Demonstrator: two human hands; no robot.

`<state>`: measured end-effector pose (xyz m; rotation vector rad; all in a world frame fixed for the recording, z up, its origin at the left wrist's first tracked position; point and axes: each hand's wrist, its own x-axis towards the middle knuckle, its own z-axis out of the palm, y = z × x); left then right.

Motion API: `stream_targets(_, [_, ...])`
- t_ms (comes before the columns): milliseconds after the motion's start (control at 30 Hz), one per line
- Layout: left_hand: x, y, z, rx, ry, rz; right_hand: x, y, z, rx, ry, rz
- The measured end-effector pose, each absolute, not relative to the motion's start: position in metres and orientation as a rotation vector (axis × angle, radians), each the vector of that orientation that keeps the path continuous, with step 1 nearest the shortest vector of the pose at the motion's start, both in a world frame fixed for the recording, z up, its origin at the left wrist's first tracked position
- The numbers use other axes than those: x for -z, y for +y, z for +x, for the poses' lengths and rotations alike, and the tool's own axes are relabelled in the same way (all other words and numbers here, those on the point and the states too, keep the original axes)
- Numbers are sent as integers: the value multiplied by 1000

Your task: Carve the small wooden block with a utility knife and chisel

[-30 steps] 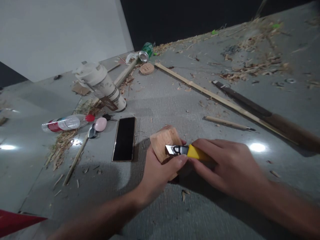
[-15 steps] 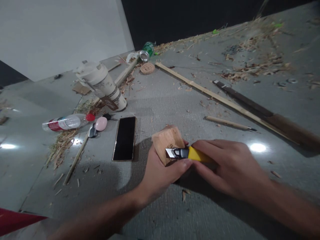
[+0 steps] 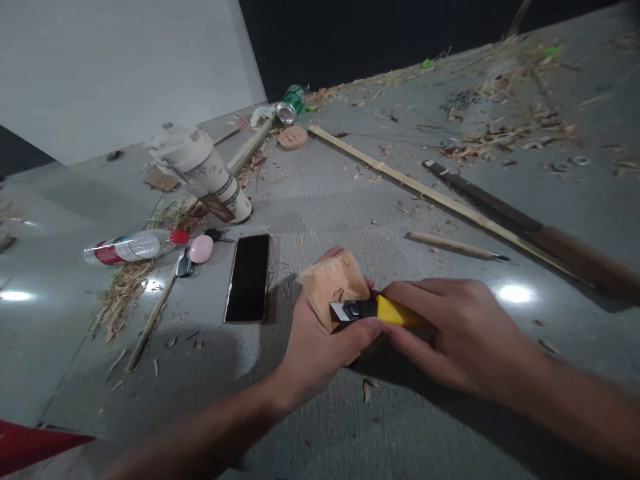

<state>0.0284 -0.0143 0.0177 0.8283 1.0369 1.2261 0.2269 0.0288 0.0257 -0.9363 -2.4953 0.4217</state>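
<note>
Two bare hands are holding a wooden block (image 3: 327, 283) and a yellow-handled utility knife (image 3: 395, 311) above a littered gray surface (image 3: 320, 433).
The left hand (image 3: 315, 347) is grasping the block from beneath and the near side, its thumb reaching toward the knife; the right hand (image 3: 457, 327) is gripping the yellow handle, fingers closed around it. The blade is pointing left across the lower part of the block's face (whether it is biting into the wood, one cannot tell). The block is tilting just right of a dark-screened smartphone (image 3: 248, 279), which is lying flat. Beyond the right hand, a slim wooden-handled tool (image 3: 453, 245) with a dark tip is resting near a long pale wooden strip (image 3: 425, 190).
</note>
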Motion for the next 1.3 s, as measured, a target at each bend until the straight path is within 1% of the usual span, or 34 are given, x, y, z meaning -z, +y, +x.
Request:
stream_targets(167, [-17,-14,27,-1153,1155,857,-26,30,227,-356,-2482,-969])
stream_targets(333, [-18,-17,27,-1184,1166,857,-28,29,226,-290,-2479,-947])
stream_targets(600, [-20,-19,30,-1201,1248,818,-29,22,220,-78,-2460,-998])
stream_targets(967, [-24,-25,37,-1291,1287,764,-29,11,213,-67,-2417,-1043])
stream_targets(1300, [-21,-22,32,-1243,1214,821,-31,21,220,-210,-2457,-925])
